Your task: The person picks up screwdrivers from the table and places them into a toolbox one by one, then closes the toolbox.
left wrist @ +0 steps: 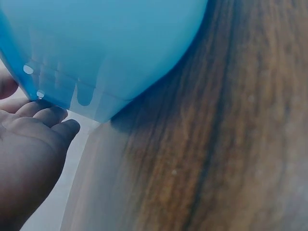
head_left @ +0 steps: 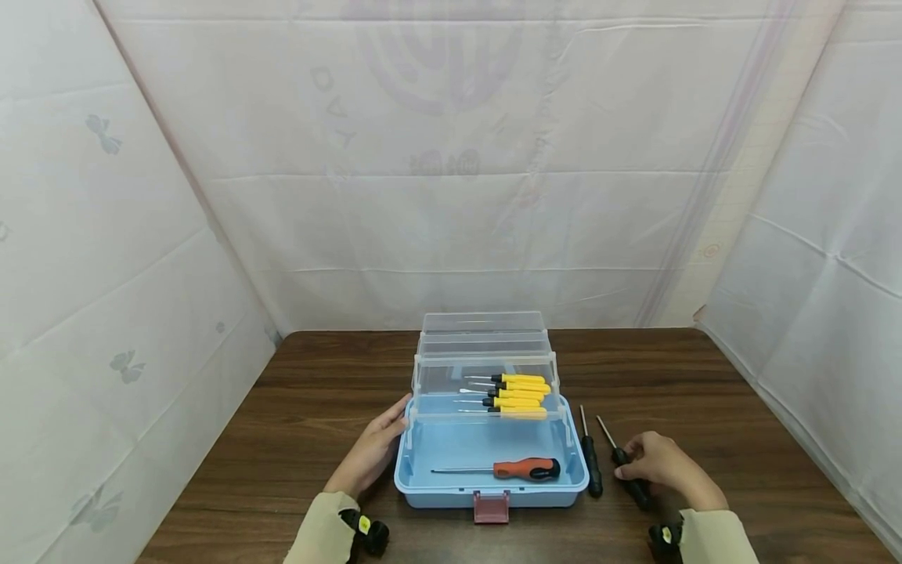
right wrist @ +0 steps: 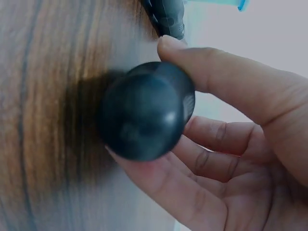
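Observation:
On the table stands a light-blue toolbox (head_left: 423, 498) with its clear lid raised. My left hand (head_left: 375, 448) rests against its left side near the rear corner, and the left wrist view shows fingertips at the blue wall (left wrist: 130, 43). With my right hand (head_left: 662, 468) I pinch the black handle of a screwdriver (head_left: 640, 492), its shaft pointing away from me. The handle's round end (right wrist: 142, 115) fills the middle of the right wrist view, between thumb and fingers. Just left of it, a second black-handled screwdriver (head_left: 592, 468) lies beside the box.
Inside the box lies an orange-and-black screwdriver (head_left: 524, 468). Several yellow-handled screwdrivers (head_left: 521, 395) show toward the box's rear, by the clear lid (head_left: 484, 323). A pink latch (head_left: 491, 507) hangs at the front. White cloth walls (head_left: 451, 235) surround the brown wooden table (head_left: 331, 368).

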`<state>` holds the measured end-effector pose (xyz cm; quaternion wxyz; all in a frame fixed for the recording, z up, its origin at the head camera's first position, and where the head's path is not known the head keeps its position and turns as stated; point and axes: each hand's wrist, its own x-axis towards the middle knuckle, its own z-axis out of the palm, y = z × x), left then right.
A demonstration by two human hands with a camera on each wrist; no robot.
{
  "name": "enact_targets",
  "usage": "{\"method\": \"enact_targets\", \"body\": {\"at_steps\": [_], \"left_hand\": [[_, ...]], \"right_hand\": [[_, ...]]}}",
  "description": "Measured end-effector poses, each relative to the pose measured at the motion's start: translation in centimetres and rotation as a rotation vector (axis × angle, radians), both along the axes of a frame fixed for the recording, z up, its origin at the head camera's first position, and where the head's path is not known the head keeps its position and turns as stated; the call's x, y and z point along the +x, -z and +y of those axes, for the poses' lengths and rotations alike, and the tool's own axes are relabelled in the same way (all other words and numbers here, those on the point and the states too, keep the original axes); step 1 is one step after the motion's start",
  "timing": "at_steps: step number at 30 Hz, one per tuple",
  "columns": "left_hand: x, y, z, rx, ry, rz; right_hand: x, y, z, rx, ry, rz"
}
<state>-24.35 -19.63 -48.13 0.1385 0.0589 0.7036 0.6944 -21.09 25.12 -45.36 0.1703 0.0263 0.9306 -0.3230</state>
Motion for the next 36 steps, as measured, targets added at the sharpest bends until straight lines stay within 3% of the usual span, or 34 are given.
{"method": "enact_targets", "body": {"at_steps": [22,36], "left_hand": [[-0.2,-0.5,0.2,-0.03,-0.009,-0.002],[0.0,-0.4,-0.1,-0.025,0.006,-0.004]], "right_hand": [[-0.6,-0.3,0.7,0.083,-0.038,0.108],[-1.2,-1.9,0.8,0.043,-0.073,0.21]]}}
